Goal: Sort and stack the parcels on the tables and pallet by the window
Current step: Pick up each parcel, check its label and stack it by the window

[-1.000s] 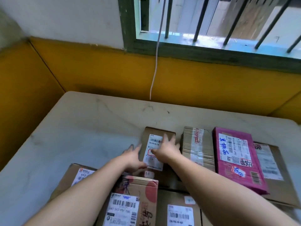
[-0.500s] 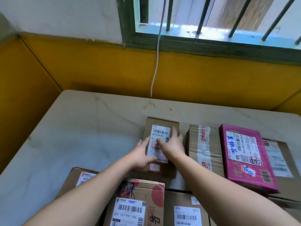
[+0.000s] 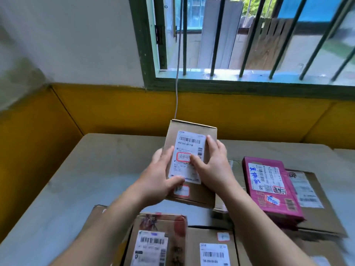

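Brown cardboard parcel (image 3: 192, 162), flat and white-labelled, gripped between left hand (image 3: 160, 179) and right hand (image 3: 213, 166) fingers.

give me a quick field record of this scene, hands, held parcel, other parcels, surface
left hand: left hand grips the left edge of the small brown parcel, thumb on its label
right hand: right hand grips its right edge, thumb on the label
held parcel: lifted, tilted up toward the camera, white barcode label facing up
pink parcel: pink parcel lies on a flat brown box at right
near parcels: two labelled boxes at the near edge
surface: pale table under the barred window
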Tool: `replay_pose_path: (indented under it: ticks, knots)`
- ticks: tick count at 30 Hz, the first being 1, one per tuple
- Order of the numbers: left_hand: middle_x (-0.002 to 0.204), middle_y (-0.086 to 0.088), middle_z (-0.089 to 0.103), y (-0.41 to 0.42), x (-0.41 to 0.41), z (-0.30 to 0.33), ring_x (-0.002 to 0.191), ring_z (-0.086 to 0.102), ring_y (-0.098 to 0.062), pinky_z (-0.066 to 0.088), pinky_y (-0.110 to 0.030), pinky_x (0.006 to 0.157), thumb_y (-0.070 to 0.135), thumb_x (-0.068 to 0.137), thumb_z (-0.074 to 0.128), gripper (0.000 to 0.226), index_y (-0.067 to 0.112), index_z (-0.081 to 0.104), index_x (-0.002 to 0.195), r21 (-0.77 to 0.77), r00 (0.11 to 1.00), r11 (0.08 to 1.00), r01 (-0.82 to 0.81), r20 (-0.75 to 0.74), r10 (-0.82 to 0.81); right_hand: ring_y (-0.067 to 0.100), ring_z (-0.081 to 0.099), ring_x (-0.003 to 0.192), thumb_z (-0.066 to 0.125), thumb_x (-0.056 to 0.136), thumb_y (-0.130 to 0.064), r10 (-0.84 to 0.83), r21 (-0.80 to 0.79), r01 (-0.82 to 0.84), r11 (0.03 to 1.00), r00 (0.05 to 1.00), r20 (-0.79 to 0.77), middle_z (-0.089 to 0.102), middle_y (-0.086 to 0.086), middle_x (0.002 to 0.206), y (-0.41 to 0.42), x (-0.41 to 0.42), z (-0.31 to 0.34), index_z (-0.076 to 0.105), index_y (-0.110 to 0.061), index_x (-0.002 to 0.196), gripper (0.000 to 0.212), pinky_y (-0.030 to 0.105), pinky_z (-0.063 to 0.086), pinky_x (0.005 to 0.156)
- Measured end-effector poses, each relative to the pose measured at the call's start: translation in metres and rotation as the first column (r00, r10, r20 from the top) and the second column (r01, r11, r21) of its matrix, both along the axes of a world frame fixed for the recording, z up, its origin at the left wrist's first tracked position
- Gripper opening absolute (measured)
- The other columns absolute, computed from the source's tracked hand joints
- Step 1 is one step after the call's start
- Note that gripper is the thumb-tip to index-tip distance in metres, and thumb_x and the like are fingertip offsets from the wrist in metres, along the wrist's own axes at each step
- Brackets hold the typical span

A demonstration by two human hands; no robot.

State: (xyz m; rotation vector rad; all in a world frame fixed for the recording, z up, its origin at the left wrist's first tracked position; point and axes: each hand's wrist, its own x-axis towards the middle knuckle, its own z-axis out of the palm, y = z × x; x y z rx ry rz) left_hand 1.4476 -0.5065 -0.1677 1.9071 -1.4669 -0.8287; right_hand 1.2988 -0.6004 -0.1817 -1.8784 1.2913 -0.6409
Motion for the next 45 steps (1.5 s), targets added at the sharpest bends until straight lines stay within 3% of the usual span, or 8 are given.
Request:
replay_pose_path:
  ticks: [5,13,21,30,34,38,41,45]
  knots:
    - [0.158,0.014,-0.001,0.035,-0.017,0.026,0.14,0.029,-0.015,0.034,-0.037,0.113,0.037,0.087,0.066,0.088,0.037,0.006,0.152,-0.059,0.989,0.992,0.111,0.1,-0.105,0.022,0.027,0.145,0.059,0.094,-0.043,-0.109,-0.077,0.107,0.991,0.994,-0.027,0.005,0.003,0.163,0.058,-0.028,0.031,0.014,-0.029,0.157,0.078,0.033,0.029,0.113]
    - [0.157,0.018,-0.005,0.081,-0.076,0.043,0.143,0.021,-0.012,0.03,-0.022,0.11,0.038,0.087,0.067,0.09,0.037,0.005,0.152,-0.094,0.943,0.938,0.333,0.047,-0.33,0.026,0.022,0.147,0.056,0.095,-0.048,-0.328,-0.08,0.32,0.944,0.937,-0.12,-0.002,0.005,0.164,0.147,-0.098,0.063,0.009,-0.036,0.156,0.078,0.034,0.032,0.109]
    - [0.145,0.032,0.005,0.107,-0.212,0.059,0.131,0.037,-0.011,0.05,-0.032,0.099,0.035,0.083,0.071,0.096,0.038,0.005,0.152,-0.133,0.811,0.804,0.58,0.01,-0.584,0.024,0.021,0.149,0.052,0.096,-0.051,-0.569,-0.093,0.562,0.822,0.811,-0.134,-0.005,0.005,0.165,0.226,-0.236,0.082,0.007,-0.039,0.156,0.077,0.033,0.028,0.113]
    - [0.152,0.011,0.005,0.175,-0.46,0.057,0.137,0.028,-0.011,0.025,-0.02,0.113,0.031,0.084,0.072,0.096,0.033,0.006,0.153,-0.137,0.611,0.6,0.788,0.054,-0.79,0.023,0.014,0.15,0.054,0.094,-0.051,-0.822,-0.099,0.816,0.569,0.56,-0.107,-0.002,0.007,0.165,0.34,-0.465,0.073,0.012,-0.037,0.156,0.076,0.032,0.021,0.116]
    - [0.14,0.017,0.017,0.205,-0.557,0.051,0.135,0.034,-0.011,0.037,-0.033,0.111,0.022,0.079,0.076,0.09,0.034,0.022,0.15,-0.172,0.509,0.507,0.845,-0.032,-0.86,0.026,0.026,0.145,0.057,0.092,-0.052,-0.905,-0.102,0.9,0.424,0.416,-0.09,0.008,0.008,0.162,0.393,-0.55,0.067,0.017,-0.037,0.155,0.077,0.033,0.028,0.114]
    - [0.121,0.026,0.025,0.227,-0.63,0.059,0.114,0.047,-0.004,0.051,-0.026,0.096,0.023,0.081,0.075,0.073,0.066,0.026,0.115,-0.168,0.376,0.384,0.908,-0.078,-0.923,0.025,0.031,0.143,0.059,0.09,-0.053,-0.948,-0.106,0.944,0.314,0.306,-0.082,0.015,0.008,0.16,0.429,-0.616,0.066,0.02,-0.038,0.155,0.076,0.036,0.032,0.114]
    - [0.146,0.019,0.018,0.226,-0.676,0.055,0.125,0.044,-0.007,0.049,-0.021,0.096,0.027,0.081,0.075,0.086,0.047,0.021,0.145,-0.156,0.329,0.33,0.931,-0.034,-0.944,0.025,0.03,0.144,0.059,0.091,-0.052,-0.97,-0.11,0.964,0.241,0.235,-0.067,0.016,0.008,0.159,0.438,-0.655,0.061,0.021,-0.036,0.155,0.076,0.036,0.031,0.115]
    - [0.153,0.016,0.008,0.208,-0.73,0.048,0.126,0.033,-0.001,0.036,-0.004,0.086,0.03,0.081,0.074,0.093,0.037,0.014,0.151,-0.121,0.273,0.271,0.955,0.0,-0.962,0.023,0.033,0.142,0.058,0.09,-0.054,-0.98,-0.12,0.973,0.195,0.187,-0.073,0.019,0.006,0.157,0.429,-0.7,0.053,0.02,-0.037,0.154,0.076,0.037,0.034,0.112]
